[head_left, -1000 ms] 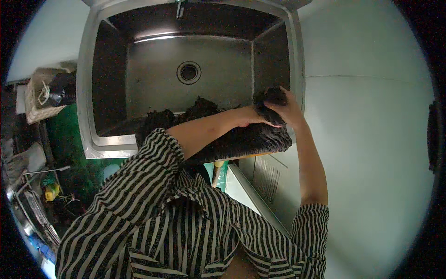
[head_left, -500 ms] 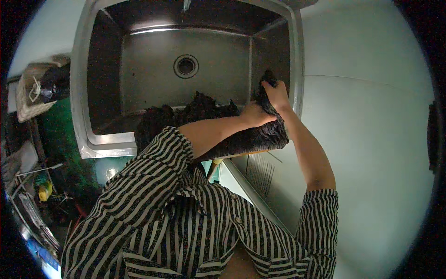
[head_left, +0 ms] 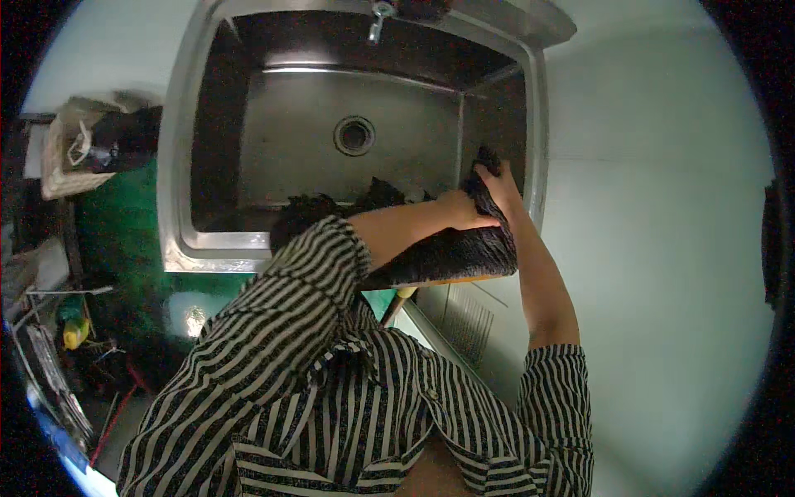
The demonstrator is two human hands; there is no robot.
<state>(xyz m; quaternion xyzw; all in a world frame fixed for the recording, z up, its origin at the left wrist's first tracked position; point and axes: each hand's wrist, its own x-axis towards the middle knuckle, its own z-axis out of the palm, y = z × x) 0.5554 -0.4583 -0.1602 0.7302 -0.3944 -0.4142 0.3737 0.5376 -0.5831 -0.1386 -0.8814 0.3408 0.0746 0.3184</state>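
Note:
A dark, shaggy textile (head_left: 451, 257), perhaps a rug or thick cloth, lies bunched over the near side of a metal sink (head_left: 175, 207), partly inside the basin. My left hand (head_left: 464, 210) is closed on it near the right corner. Just beyond, my right hand (head_left: 499, 184) grips a raised, twisted portion, whose dark end sticks out past the fingers. Below the textile's near side runs a thin orange-yellow edge (head_left: 472, 278). My left forearm hides part of the textile.
The basin has a round drain (head_left: 354, 135), and a metal tap (head_left: 378, 23) is at its far side. A pale wall (head_left: 654, 207) stands close on the right. At left are a woven basket (head_left: 62, 166) and a green floor (head_left: 124, 240).
The view has shifted, so the sink sits farther right and lower and the tap shows more. Both hands keep their grip on the textile, with only slight movement.

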